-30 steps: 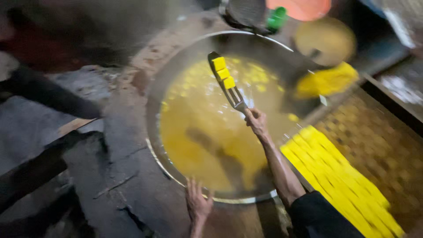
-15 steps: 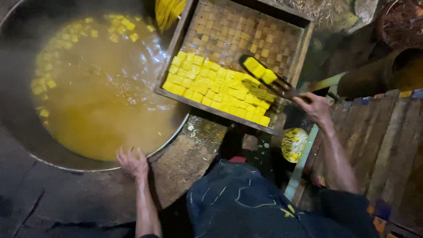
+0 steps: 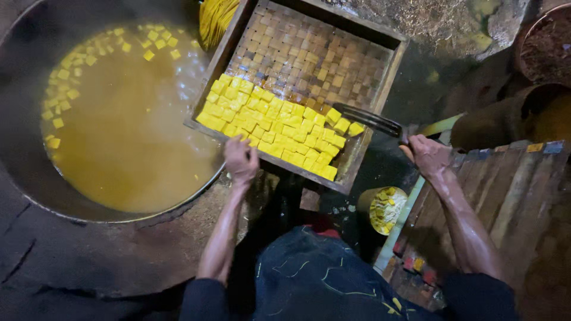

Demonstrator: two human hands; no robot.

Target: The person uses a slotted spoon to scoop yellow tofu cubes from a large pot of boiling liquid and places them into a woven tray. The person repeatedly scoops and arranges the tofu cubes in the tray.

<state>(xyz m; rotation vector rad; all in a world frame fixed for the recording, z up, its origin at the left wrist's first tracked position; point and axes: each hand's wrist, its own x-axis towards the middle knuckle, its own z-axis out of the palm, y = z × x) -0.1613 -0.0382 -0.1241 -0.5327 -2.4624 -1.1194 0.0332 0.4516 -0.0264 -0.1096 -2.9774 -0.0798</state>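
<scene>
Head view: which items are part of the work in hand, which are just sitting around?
In use:
right hand gripping flat scoop
left hand on wooden tray
yellow cubes in tray
big pan of yellow liquid

Idle:
small tub of yellow scraps
dark pots

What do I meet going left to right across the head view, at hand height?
Big pan of yellow liquid → left hand at the tray's near edge → wooden tray of yellow cubes → slotted scoop → right hand → wooden slats.
</scene>
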